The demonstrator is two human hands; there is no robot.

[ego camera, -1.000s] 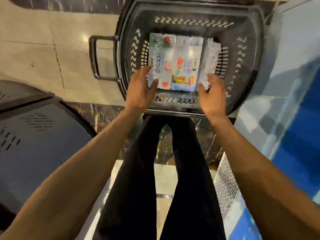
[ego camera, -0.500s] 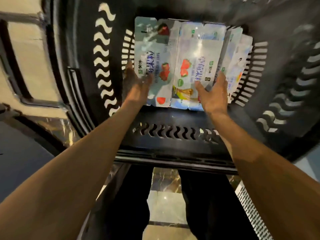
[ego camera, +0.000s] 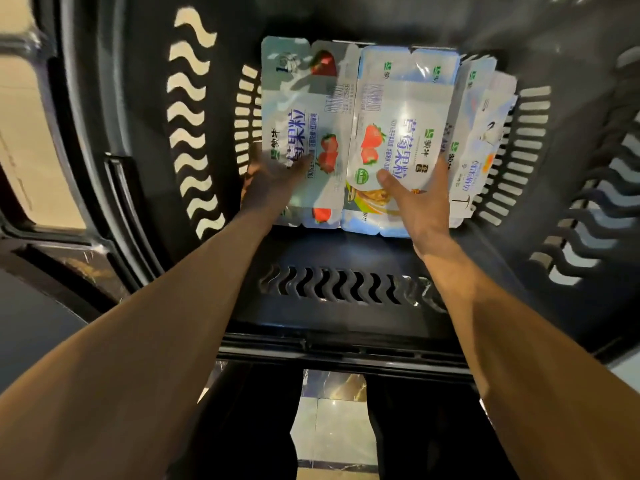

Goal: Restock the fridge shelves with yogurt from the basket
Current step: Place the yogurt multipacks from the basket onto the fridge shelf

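Observation:
A black plastic basket (ego camera: 346, 306) fills the view, seen from above. On its floor lie flat white-and-blue yogurt multipacks with strawberry pictures: a left pack (ego camera: 304, 109), a middle pack (ego camera: 405, 109), and further packs (ego camera: 481, 133) standing on edge against the right wall. My left hand (ego camera: 273, 185) clasps the left edge of the left pack, thumb on top. My right hand (ego camera: 415, 199) grips the middle pack's near right part, with the thumb on its face and the fingers at its right edge. Both hands press inward on the two packs.
The basket's walls have wavy and straight slots, and its near rim (ego camera: 346, 348) lies under my forearms. A dark rounded object (ego camera: 31, 334) sits at lower left. My dark trouser legs (ego camera: 249, 427) stand on pale tiled floor (ego camera: 332, 420) below the basket.
My head has dropped close over the basket. Both hands went from its near rim down onto the packs; the right thumb now lies on the middle pack.

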